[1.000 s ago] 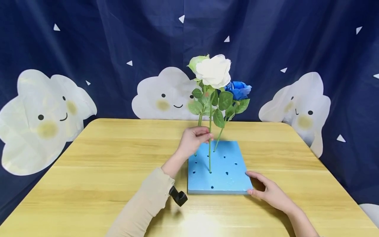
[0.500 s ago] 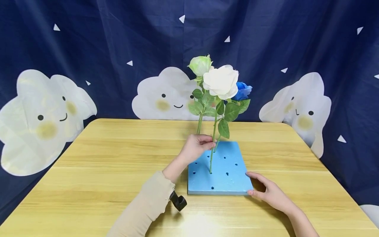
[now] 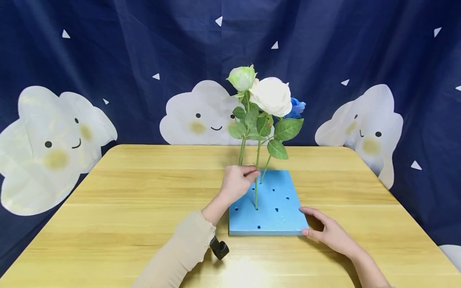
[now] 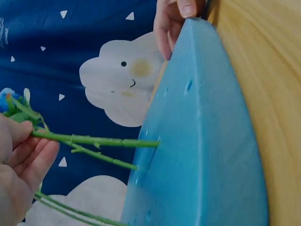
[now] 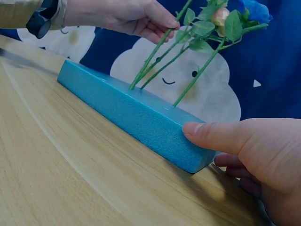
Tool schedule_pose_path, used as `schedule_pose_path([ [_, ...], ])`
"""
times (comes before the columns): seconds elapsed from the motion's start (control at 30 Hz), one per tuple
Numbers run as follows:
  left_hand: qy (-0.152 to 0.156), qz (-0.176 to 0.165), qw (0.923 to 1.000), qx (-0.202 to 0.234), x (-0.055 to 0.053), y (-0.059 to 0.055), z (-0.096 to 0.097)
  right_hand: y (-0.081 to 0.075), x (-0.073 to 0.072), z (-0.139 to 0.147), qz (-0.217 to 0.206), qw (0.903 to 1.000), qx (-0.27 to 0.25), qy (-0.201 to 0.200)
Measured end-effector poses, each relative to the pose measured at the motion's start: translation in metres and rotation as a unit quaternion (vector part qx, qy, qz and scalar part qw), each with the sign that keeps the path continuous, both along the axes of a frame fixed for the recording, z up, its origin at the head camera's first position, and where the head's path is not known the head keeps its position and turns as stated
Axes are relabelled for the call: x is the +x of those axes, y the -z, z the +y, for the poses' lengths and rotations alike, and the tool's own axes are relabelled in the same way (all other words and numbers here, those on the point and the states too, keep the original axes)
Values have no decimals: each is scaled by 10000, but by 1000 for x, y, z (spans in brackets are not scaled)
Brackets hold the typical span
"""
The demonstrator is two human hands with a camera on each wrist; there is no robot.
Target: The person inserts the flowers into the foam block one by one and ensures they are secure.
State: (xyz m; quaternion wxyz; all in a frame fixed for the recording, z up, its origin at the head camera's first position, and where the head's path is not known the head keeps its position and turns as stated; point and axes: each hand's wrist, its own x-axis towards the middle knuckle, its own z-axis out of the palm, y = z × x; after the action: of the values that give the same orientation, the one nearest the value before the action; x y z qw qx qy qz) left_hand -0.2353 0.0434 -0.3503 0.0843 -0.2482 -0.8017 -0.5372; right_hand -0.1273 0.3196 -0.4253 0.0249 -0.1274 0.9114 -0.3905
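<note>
Near the board's middle, my left hand (image 3: 238, 182) pinches the green stem (image 4: 103, 140) of a white rose (image 3: 271, 97) between thumb and fingers. The stem's lower end stands in a hole of the blue foam board (image 3: 275, 222); the bloom leans right. My right hand (image 3: 333, 235) grips the board's near right corner, its thumb (image 5: 200, 132) on the front edge and its fingers along the right side. Behind the white rose stand a pale green rose (image 3: 242, 78) and a blue rose (image 3: 297, 108). A peach bloom (image 5: 220, 17) is mostly hidden in the head view.
Several small holes, such as this front hole (image 3: 258, 227), dot the board. It lies on a light wooden table (image 3: 144, 208) before a dark blue curtain (image 3: 180, 40) with clouds. A black strap mount (image 3: 219, 248) sticks out from the left wrist.
My left hand has slid lower on the white rose's stem. The bloom has shifted right and slightly down, uncovering the green rose and covering more of the blue one. My right hand stays put.
</note>
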Motion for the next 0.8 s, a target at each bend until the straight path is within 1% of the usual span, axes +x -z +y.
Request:
schedule_pose_path([
  [0.07,-151,273,9995,-100,1,1,3,0,0,1,11,10000,38,17],
  [0.13,-244,416,9987,-180,2,1,5,0,0,1,4,10000,50,26],
  [0.23,-220,390,9988,-177,2,1,5,0,1,1,5,10000,59,19],
  [0.33,-77,410,9988,-249,1,0,5,0,1,1,19,10000,42,26],
  [0.43,119,325,9985,-424,2,0,4,-1,1,1,47,10000,51,47],
  [0.53,242,83,9985,-483,4,2,5,-1,1,1,57,10000,47,49],
  [0.6,238,-48,9986,-462,4,4,5,-1,1,1,30,10000,18,32],
  [0.8,193,-223,9988,-391,2,10,5,2,0,1,6,9999,-135,-1],
])
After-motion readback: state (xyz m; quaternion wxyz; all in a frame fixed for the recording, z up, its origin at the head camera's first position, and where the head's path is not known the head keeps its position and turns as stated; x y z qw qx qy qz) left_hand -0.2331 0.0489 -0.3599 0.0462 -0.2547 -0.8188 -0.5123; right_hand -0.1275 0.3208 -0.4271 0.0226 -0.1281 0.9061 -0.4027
